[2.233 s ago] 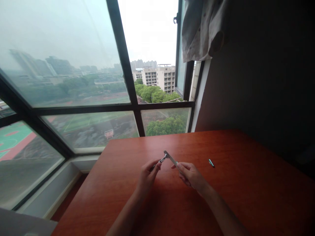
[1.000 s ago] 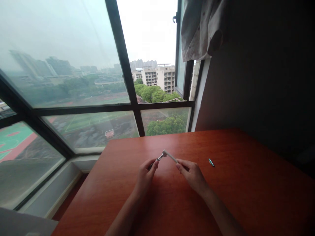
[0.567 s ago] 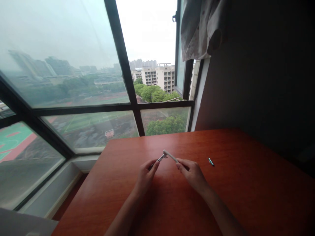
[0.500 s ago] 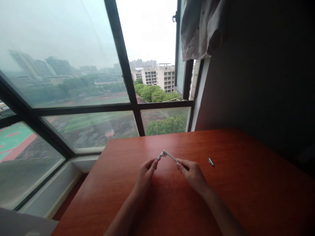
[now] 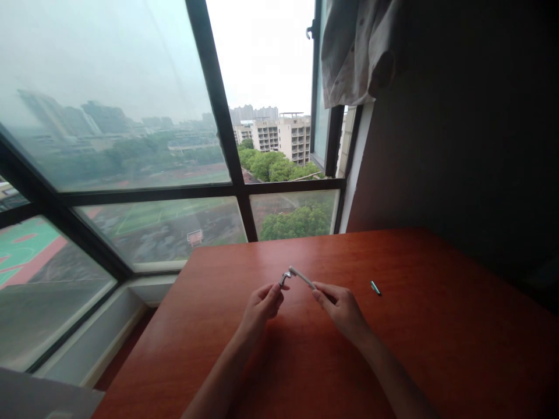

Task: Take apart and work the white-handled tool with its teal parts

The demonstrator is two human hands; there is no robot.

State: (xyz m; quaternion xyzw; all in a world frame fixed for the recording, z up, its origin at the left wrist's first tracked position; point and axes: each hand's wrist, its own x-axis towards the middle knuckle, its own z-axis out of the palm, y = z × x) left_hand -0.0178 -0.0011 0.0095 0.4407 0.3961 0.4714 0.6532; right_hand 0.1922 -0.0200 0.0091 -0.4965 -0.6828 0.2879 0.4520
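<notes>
Above a red-brown wooden table point(image 5: 437, 337), my right hand point(image 5: 340, 308) pinches the near end of a slim white stick-like barrel point(image 5: 302, 277) that points up and to the left. My left hand point(image 5: 264, 304) is closed in a pinch on a small silvery metal piece point(image 5: 285, 277). This piece meets the far tip of the barrel. Both hands hover just above the table's middle, close together. A tiny teal piece point(image 5: 375, 287) lies on the table to the right of my right hand.
A large dark-framed window point(image 5: 218, 116) runs behind and left of the table, showing buildings and sports courts far below. Pale cloth point(image 5: 358, 52) hangs at the top right by a dark wall point(image 5: 471, 134). The table's left edge drops to the floor by the window.
My left fingers have curled in and slid up the metal piece, so less of it shows and it stands steeper at the barrel's tip. My right hand has barely moved.
</notes>
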